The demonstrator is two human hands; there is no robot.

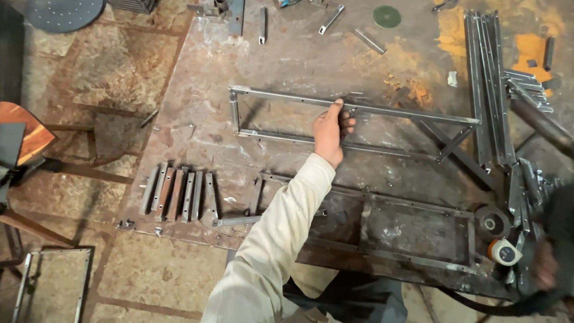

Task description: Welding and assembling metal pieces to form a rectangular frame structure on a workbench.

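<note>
**shopguy:** Rusty steel work table [197,113] on a stained tile floor, bits of metal all over it. What have you actually got hold of there?

**me:** My left hand [330,133] is reaching out from a cream sleeve and gripping the top rail of a long rectangular steel frame [412,112], roughly mid-length. Thumb's on the upper side, fingers curled round underneath, so it's a closed grip on the bar. The frame lies flat across the middle of the table, with crossed braces at its right end.

**shopguy:** And the other hand?

**me:** My right hand [545,266] is low at the right edge, blurred and dark. It sits by a grinder [499,230] and a black cable, but I can't tell whether it's gripping anything.

**shopguy:** What else is lying around?

**me:** A second frame [418,206] sits nearer me. A row of short steel strips [178,194] is on the left, a bundle of long angle bars [487,84] on the right, and a green disc [387,16] at the far edge.
</note>
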